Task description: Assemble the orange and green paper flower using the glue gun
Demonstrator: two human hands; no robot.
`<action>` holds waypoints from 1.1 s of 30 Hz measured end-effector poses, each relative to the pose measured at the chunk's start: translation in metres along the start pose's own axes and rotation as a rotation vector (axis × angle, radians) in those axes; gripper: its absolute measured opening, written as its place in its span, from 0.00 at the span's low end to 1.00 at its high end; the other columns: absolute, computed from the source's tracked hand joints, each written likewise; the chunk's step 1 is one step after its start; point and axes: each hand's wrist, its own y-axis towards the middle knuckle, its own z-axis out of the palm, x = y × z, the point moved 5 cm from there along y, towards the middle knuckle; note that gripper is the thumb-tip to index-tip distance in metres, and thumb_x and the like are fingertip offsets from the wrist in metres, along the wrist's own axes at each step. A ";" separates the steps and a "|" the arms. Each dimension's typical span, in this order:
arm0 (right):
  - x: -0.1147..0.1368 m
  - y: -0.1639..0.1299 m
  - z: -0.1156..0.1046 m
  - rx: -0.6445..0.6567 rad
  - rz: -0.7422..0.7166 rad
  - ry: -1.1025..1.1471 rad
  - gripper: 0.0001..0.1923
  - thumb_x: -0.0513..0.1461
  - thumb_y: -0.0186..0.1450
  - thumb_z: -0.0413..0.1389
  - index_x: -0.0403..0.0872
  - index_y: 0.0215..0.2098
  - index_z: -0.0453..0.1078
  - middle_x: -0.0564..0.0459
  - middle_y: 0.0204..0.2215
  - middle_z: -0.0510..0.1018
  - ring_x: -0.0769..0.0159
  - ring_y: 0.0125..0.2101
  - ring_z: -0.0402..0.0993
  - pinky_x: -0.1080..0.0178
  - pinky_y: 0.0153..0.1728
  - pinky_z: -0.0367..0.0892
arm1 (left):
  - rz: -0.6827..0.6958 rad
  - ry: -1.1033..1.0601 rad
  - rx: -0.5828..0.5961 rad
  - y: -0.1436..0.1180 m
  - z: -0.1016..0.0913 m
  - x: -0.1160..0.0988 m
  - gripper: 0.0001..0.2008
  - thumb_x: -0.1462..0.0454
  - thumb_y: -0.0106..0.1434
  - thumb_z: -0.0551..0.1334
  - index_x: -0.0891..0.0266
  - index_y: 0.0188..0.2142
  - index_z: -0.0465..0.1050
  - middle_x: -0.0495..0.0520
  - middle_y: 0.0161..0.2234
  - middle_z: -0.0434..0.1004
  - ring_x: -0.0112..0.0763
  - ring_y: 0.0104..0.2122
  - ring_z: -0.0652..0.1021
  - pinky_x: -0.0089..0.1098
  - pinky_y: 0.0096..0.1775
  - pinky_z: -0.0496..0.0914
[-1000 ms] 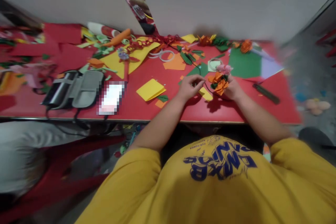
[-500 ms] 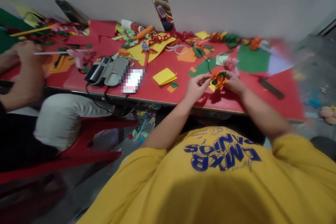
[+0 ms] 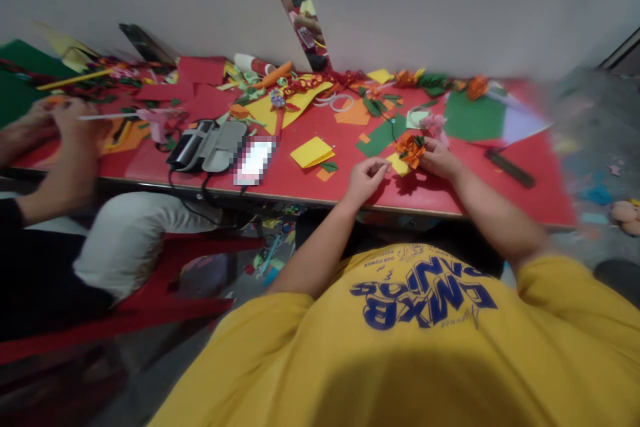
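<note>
My right hand is curled shut around the base of the orange paper flower, holding it just above the red tabletop near its front edge. The flower sits at my fingertips, to the left of the palm, its bloom turned up and a little away from me.

My left hand lies just to the flower's left, apart from it. Fingers loosely curled, thumb and forefinger drawn together toward the flower. Whether they pinch anything I cannot tell; the picture is too blurred there. A small yellow paper scrap lies between the two hands, just under the flower and nearest the left fingertips.

So the right hand is the nearer one: it has the flower. The flower lies to the right and slightly forward of the left hand, a short reach across the scrap.

Flower: layered folded orange petals, rosette shape, with dark green leaf pieces tucked in at the far right side. No clear long axis, it is roughly round; any stem is hidden by my fingers. A pink paper flower lies on the tabletop just beyond it, with a green paper sheet further back right.

At the far left, another person's hands are at work over their own paper pieces, well apart from mine.
</note>
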 end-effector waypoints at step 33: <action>-0.019 -0.006 -0.020 -0.033 0.177 0.049 0.26 0.49 0.56 0.86 0.53 0.48 0.86 0.56 0.35 0.89 0.65 0.31 0.78 0.62 0.34 0.75 | 0.022 -0.053 0.044 0.001 0.006 -0.002 0.16 0.54 0.73 0.72 0.63 0.49 0.92 0.60 0.38 0.95 0.36 0.36 0.90 0.34 0.42 0.84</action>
